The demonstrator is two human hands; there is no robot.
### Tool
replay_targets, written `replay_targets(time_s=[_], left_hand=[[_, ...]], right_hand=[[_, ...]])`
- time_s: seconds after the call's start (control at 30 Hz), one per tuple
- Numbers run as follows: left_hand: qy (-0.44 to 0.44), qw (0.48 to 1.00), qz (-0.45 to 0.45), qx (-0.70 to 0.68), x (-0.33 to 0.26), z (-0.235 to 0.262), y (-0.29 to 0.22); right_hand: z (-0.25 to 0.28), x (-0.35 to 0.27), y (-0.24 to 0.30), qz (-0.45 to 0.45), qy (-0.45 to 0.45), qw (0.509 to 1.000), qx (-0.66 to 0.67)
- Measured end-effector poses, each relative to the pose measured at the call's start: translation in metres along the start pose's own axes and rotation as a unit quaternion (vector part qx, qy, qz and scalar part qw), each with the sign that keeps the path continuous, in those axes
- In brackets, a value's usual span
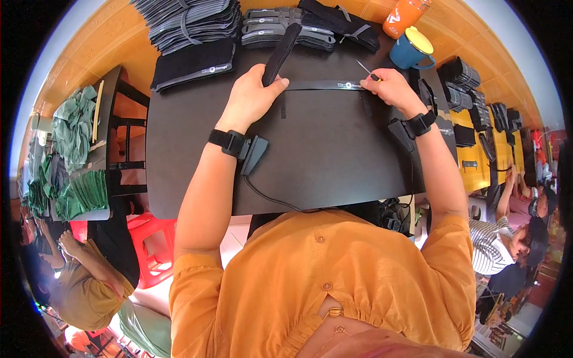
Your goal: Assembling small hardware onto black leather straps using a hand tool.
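Note:
My left hand (253,92) is closed at the far middle of the dark table, gripping a narrow black fabric piece (283,52) that points up and away. Its thumb also touches the left end of a grey label strip (319,85) stretched flat across the tabletop. At the strip's right end, my right hand (391,88) pinches with thumb and finger. A thin pointed metal tool (364,67) with a dark and yellow handle sticks out of that same hand, angled up and left. Most of its handle is hidden by the fingers.
Along the table's (334,155) far edge lie strapped stacks of black fabric pieces (194,27). A blue mug (409,51) with a yellow lid and an orange bottle (406,18) stand far right. Green cloth (74,128) hangs at left. Co-workers sit on both sides.

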State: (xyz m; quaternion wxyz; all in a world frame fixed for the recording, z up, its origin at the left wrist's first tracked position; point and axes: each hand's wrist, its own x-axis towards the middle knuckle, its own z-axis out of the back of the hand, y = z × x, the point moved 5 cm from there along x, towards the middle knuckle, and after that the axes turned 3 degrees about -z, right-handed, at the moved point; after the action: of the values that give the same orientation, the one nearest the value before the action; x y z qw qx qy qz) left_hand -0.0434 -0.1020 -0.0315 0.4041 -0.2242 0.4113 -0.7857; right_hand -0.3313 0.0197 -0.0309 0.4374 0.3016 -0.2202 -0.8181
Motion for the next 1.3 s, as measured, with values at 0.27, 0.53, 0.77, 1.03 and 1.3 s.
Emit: replay_targets(time_s=[0.27,0.53,0.77,1.03,1.3], left_hand=[[0.0,1.0,0.0,0.0,-0.002,0.001,0.001],[-0.005,1.0,0.0,0.0,-0.002,0.001,0.0],[-0.004,1.0,-0.005,-0.01,-0.002,0.002,0.005],[0.003,0.992,0.023,-0.122,0.002,0.006,0.01],[0.051,0.912,-0.01,-0.406,-0.015,-0.007,-0.022]], right_hand=[[-0.003,-0.007,0.007,-0.003,-0.019,1.0,-0.015],[-0.004,-0.004,0.006,0.016,-0.039,0.998,-0.056],[-0.004,-0.008,0.013,0.035,-0.063,0.996,-0.052],[0.009,-0.02,0.01,-0.017,-0.037,0.994,0.104],[-0.044,-0.063,0.093,0.15,-0.005,0.968,0.201]])
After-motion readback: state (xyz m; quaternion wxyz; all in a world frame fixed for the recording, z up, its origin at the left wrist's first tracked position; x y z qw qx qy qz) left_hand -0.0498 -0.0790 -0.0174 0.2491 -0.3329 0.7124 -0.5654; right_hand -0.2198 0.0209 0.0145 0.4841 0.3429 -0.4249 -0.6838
